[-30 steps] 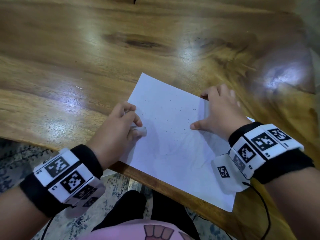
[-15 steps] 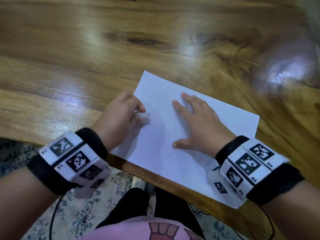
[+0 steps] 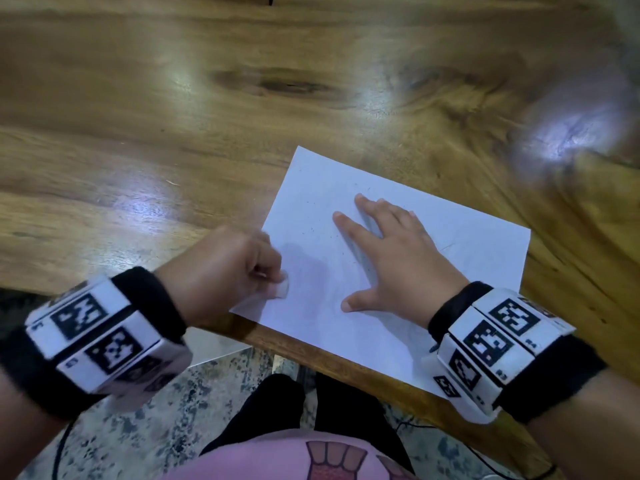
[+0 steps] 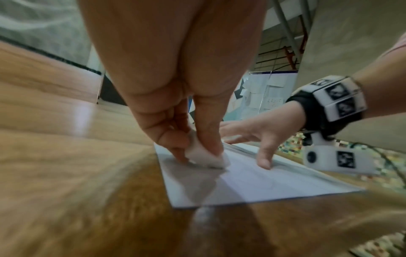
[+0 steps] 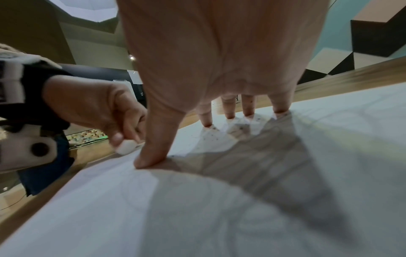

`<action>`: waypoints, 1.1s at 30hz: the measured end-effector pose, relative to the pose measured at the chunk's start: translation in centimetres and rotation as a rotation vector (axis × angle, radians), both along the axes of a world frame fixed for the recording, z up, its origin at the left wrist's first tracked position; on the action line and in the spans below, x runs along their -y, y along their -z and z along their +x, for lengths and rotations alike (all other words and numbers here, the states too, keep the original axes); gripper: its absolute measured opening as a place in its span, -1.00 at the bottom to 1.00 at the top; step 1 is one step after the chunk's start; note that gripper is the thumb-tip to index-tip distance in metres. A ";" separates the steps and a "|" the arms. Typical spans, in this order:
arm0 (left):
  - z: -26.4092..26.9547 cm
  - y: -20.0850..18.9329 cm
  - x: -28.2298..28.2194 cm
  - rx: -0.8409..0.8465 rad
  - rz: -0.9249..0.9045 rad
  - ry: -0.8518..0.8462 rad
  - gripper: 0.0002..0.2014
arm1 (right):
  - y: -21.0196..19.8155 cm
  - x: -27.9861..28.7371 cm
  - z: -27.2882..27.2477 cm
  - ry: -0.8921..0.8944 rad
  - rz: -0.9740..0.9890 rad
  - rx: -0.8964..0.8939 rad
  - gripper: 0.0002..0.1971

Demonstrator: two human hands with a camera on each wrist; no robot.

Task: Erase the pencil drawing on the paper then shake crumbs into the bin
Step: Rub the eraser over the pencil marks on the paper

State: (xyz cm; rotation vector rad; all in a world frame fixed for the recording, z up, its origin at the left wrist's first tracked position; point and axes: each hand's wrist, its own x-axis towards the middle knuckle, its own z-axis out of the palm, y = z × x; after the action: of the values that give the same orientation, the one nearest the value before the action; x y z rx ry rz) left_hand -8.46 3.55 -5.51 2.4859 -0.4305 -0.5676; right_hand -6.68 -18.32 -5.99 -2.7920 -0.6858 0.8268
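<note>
A white sheet of paper [image 3: 450, 258] lies on the wooden table [image 3: 173, 116], its near corner hanging past the table's front edge. Faint pencil traces and dark crumbs [image 3: 325, 230] show on it. My left hand [image 3: 228, 271] pinches a small white eraser [image 3: 281, 289] against the paper's left edge; in the left wrist view the eraser [image 4: 204, 156] touches the sheet [image 4: 263, 182]. My right hand [image 3: 391, 258] lies flat on the middle of the paper with fingers spread. In the right wrist view its fingertips [image 5: 206, 121] press the sheet [image 5: 219, 217] among crumbs, with the eraser [image 5: 126, 147] to their left.
The table's front edge [image 3: 346, 362] runs diagonally under the paper. Below it are a patterned rug [image 3: 138, 427] and my dark trousers [image 3: 277, 403]. No bin is in view.
My right hand slid from the paper's far right edge to its middle and flattened. My left hand, still holding the eraser, drew back along the paper's left edge towards its near corner.
</note>
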 end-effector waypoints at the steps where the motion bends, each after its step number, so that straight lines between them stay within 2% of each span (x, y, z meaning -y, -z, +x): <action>1: 0.1 0.0 0.0 -0.012 0.006 0.003 -0.87 | 0.0 0.0 0.0 -0.002 -0.003 -0.001 0.10; 3: 1.6 -0.1 0.8 0.048 0.014 -0.078 -0.93 | 0.0 -0.1 0.0 0.000 -0.005 -0.007 0.11; 5: 3.5 -0.1 2.0 0.161 0.027 -0.171 -0.89 | 0.0 -0.1 0.0 0.003 -0.012 -0.010 0.11; 7: 4.3 -0.3 2.6 0.190 0.019 -0.236 -0.87 | -0.1 -0.1 0.0 0.008 -0.012 -0.017 0.11; 13: -0.6 -0.6 -0.2 -0.092 0.079 -0.037 -0.76 | -0.1 0.0 0.0 0.015 0.004 -0.020 0.11; 16: 1.5 -0.4 0.6 0.052 0.050 -0.131 -0.91 | -0.1 0.0 -0.1 0.011 -0.001 -0.020 0.11; 19: 3.9 -0.3 1.8 0.169 0.063 -0.186 -0.92 | -0.1 0.0 0.0 0.009 -0.003 -0.019 0.11; 21: 3.2 -0.3 1.3 0.145 0.080 -0.157 -0.84 | -0.1 0.0 0.0 0.011 0.000 -0.020 0.11; 24: 0.7 -0.6 -0.3 -0.005 0.123 -0.061 -0.69 | 0.0 0.1 0.0 0.016 0.008 -0.021 0.11; 26: 0.3 -0.6 -0.5 -0.065 0.099 -0.070 -0.80 | 0.0 0.1 0.0 0.018 0.013 -0.021 0.11; 29: 2.4 -0.5 1.2 0.020 0.010 -0.108 -0.86 | 0.1 0.1 -0.1 0.023 0.020 -0.024 0.11; 33: 4.4 0.1 3.1 0.108 0.008 -0.045 -0.88 | 0.1 0.2 -0.1 0.027 0.028 -0.025 0.11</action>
State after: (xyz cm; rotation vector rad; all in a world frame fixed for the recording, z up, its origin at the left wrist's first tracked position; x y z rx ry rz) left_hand -4.09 0.49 -5.59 2.5353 -0.4131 -0.4186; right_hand -6.74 -18.48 -6.13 -2.7556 -0.6497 0.8390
